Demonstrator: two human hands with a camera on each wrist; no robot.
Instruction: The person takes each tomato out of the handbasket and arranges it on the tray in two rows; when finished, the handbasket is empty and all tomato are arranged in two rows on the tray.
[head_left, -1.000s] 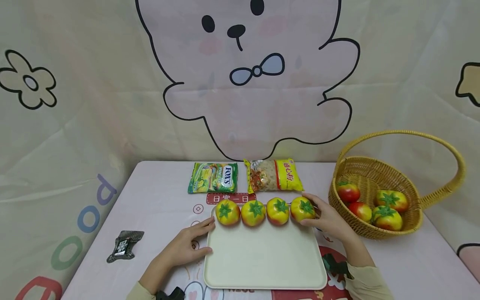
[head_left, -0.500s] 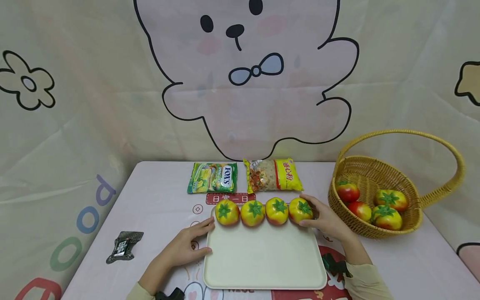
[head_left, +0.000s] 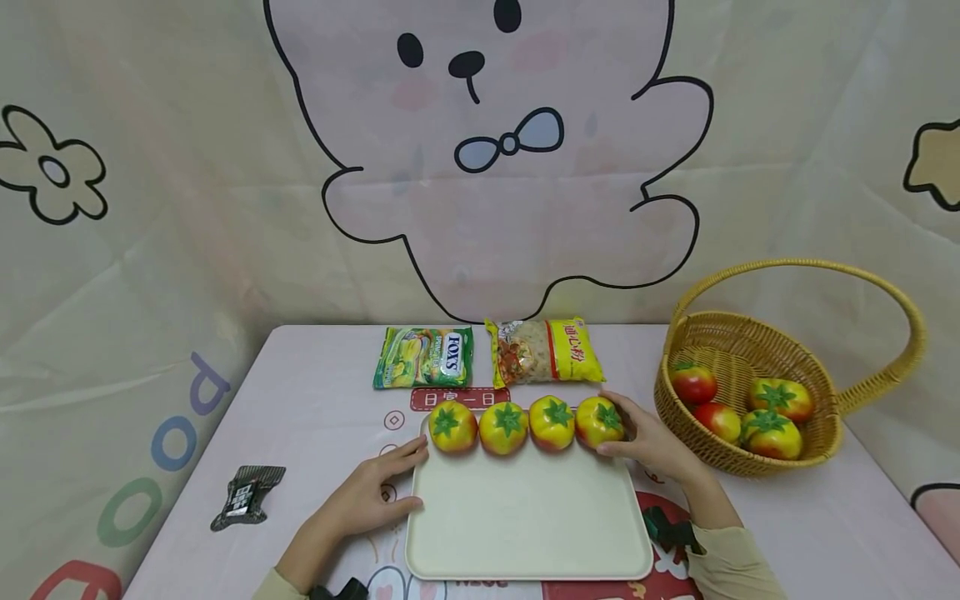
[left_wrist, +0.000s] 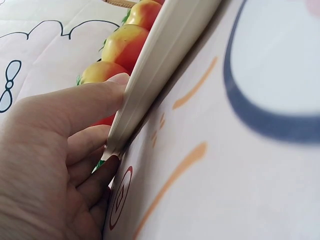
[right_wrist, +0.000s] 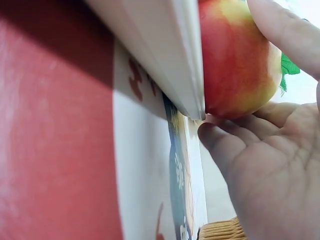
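Observation:
In the head view, a row of several yellow-red toy tomatoes with green leaf tops, one being this toy tomato (head_left: 505, 428), stands along the far edge of a cream tray (head_left: 528, 525). My right hand (head_left: 651, 435) holds the rightmost toy tomato (head_left: 599, 422), thumb on its near side and fingers behind. The right wrist view shows that toy tomato (right_wrist: 240, 60) against the tray wall (right_wrist: 165, 45), fingertips at its base. At the tray's left side, my left hand (head_left: 371, 490) touches the edge with spread thumb and fingers; the left wrist view shows the thumb (left_wrist: 107, 95) against the rim.
A wicker basket (head_left: 750, 333) with several toy tomatoes stands on the right. Behind the tray lie a green candy bag (head_left: 423, 357) and a yellow macaroni bag (head_left: 545, 352). A small black packet (head_left: 246, 497) lies at left. A printed cloth backdrop rises behind the table.
The rightmost toy tomato has shifted slightly left with my right hand, toward the one beside it. My left hand stays at the tray edge. The head view has drifted a little.

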